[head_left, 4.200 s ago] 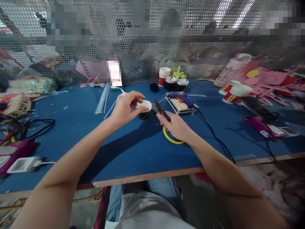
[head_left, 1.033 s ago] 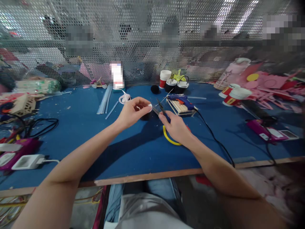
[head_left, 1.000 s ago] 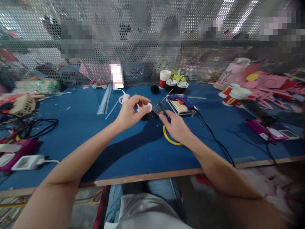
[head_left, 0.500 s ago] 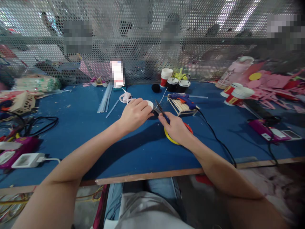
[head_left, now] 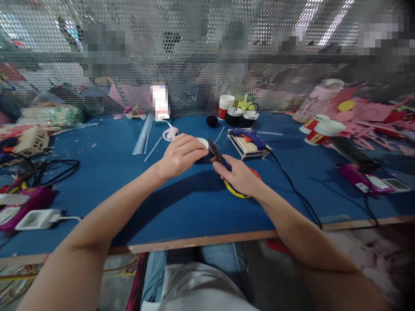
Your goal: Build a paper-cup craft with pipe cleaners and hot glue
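My left hand [head_left: 180, 156] is closed at the side of a small cup with a white rim [head_left: 203, 142] and a dark body, mostly hidden behind my fingers. In my right hand [head_left: 240, 173] are pliers [head_left: 215, 151] with dark jaws and a blue handle. Their tip points up and left, close beside the cup's rim; whether it touches cannot be told. Under my right hand lies a yellow and red ring [head_left: 238, 192]. Just beyond the pliers' tip, a thin twisted pale strand [head_left: 219, 134] lies on the table.
A blue glue gun [head_left: 248, 136] rests on a small wooden stick rack [head_left: 249, 151], its cord trailing right. Black cups with handles [head_left: 234, 116] and red-white cups [head_left: 226, 108] stand behind. Clear glue sticks [head_left: 142, 136] and white ribbon [head_left: 170, 133] lie left. A mesh screen [head_left: 194, 56] closes the back.
The pliers' jaws, spread at the cup's rim before, are now closer together and more upright. My left hand has shifted slightly left and down.
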Available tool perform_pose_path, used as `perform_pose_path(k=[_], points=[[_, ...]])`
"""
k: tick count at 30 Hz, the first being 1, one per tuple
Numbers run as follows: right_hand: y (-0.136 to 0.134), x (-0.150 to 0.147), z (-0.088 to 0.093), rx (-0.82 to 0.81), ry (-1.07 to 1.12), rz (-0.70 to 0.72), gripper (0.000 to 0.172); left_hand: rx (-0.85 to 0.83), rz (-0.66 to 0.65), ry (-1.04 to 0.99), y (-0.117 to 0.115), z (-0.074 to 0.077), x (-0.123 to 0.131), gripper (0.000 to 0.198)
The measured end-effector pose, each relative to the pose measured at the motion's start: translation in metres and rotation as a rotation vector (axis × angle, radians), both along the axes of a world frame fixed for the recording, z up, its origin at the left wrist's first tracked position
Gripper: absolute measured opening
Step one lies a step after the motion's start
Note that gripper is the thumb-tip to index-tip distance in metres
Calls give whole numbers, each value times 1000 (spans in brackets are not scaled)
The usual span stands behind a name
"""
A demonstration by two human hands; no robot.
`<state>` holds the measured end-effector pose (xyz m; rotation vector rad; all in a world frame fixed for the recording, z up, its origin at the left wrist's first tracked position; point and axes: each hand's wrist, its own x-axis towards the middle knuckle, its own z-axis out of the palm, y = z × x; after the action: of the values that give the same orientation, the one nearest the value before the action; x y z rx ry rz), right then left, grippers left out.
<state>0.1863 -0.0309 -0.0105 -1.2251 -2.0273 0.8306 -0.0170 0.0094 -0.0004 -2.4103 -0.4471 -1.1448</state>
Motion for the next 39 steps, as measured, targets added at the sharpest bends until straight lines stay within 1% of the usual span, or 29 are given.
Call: perform_pose_path(k=[3,5,7,11,14,18,20,22,25,27,31,35,39], points=[[-1,1,3,-73,45,64,38,51,-44,-35,1,0,-2,15],[-3,1,5,-130,62,106,38,32,-78,-29,3,0,-4,15],[-4,0,6,-161,61,129,38,1,-82,-8,4,-1,-5,14],[-6,-1,7,-99,3,92,36,40,-34,45,7,-2,-5,14],[-6,-1,7,-27,-48,36,34,78,4,24,6,-3,-5,16],[-6,-2,5,1,-61,3,36,181,139,-9,4,-5,-4,14],[-5,-2,3,2,-64,-12,37,230,186,-16,3,-6,-3,12],[-6,-4,1,1,-62,-28,38,225,201,-32,1,-6,-1,11],[-6,-6,-2,-1,-46,-35,38,151,172,-63,-1,-7,2,10],[-7,-7,-4,3,-32,-32,38,135,189,-69,-3,-7,4,11],[-6,-9,-6,2,-12,-38,36,182,280,-55,-8,-7,10,14],[-6,-12,-8,-3,2,-45,34,214,315,-66,-13,-6,15,15],[-6,-13,-8,5,4,-45,31,207,346,-61,-15,-6,19,17]])
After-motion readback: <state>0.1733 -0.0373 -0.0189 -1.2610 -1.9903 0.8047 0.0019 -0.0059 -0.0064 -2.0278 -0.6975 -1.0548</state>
